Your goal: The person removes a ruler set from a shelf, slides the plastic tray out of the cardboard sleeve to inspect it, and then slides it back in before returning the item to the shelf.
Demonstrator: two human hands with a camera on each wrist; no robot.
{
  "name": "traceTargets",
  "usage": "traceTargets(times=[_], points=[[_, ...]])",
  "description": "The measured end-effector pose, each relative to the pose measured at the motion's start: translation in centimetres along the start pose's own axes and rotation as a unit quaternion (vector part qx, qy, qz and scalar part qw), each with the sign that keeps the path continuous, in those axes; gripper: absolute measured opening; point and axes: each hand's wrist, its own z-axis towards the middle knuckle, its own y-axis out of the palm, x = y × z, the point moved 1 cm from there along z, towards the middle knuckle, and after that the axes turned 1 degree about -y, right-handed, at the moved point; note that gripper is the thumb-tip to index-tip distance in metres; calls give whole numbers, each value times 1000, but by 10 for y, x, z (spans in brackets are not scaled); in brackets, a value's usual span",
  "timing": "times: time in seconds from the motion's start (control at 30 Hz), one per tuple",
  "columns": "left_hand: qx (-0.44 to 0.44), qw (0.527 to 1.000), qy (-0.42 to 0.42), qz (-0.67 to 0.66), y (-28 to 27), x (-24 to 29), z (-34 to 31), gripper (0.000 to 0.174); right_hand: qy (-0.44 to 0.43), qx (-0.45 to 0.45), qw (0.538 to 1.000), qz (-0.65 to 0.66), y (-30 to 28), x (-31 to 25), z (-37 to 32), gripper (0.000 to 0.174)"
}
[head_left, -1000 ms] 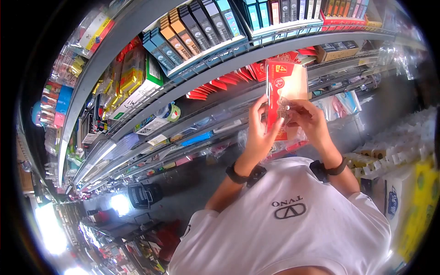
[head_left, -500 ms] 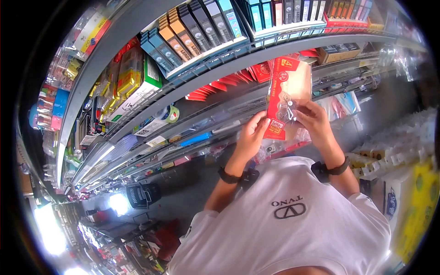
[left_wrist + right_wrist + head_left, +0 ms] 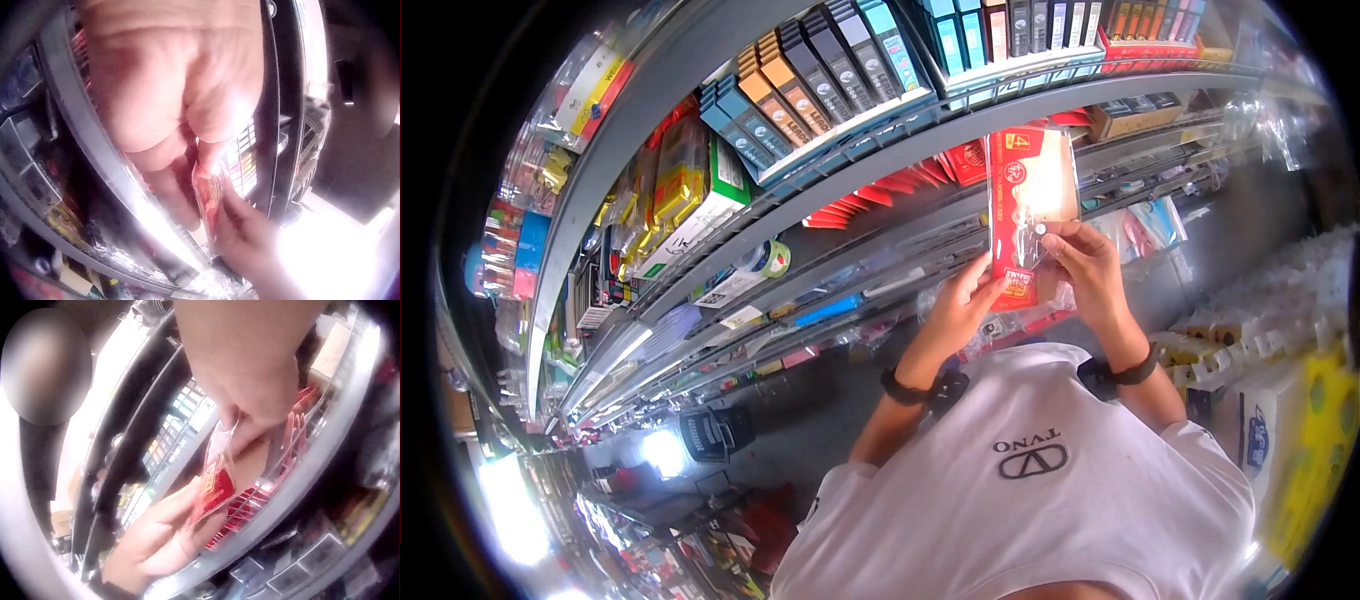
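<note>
The red packet (image 3: 1030, 190) stands upright before the shelf (image 3: 1000, 105), with its long axis vertical. The left hand (image 3: 958, 308) pinches its lower edge in its grip. The right hand (image 3: 1088, 268) pinches the middle, on the right side.

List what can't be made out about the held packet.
Print on the red packet: too small in head view, blurred in both wrist views.
Its contents: lost in glare, head view.
Its middle: covered by right hand, head view.
Labels on shelf boxes: too small, head view.
</note>
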Motion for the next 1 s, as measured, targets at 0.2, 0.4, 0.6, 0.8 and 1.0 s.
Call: traceTargets(times=[0.2, 0.4, 0.6, 0.8, 1.0], points=[[-25, 999, -29, -2, 4, 6, -1, 42, -54, -46, 996, -54, 3, -8, -6, 25], [2, 999, -29, 31, -3, 10, -3, 29, -99, -81, 983, -130, 1, -5, -5, 23], [47, 998, -15, 32, -2, 6, -7, 27, -57, -95, 987, -117, 4, 1, -10, 17], [55, 994, -44, 79, -8, -7, -14, 28, -183, -144, 950, -207, -5, 13, -5, 18], [132, 989, -52, 34, -4, 7, -16, 23, -69, -111, 981, -142, -6, -5, -16, 18]])
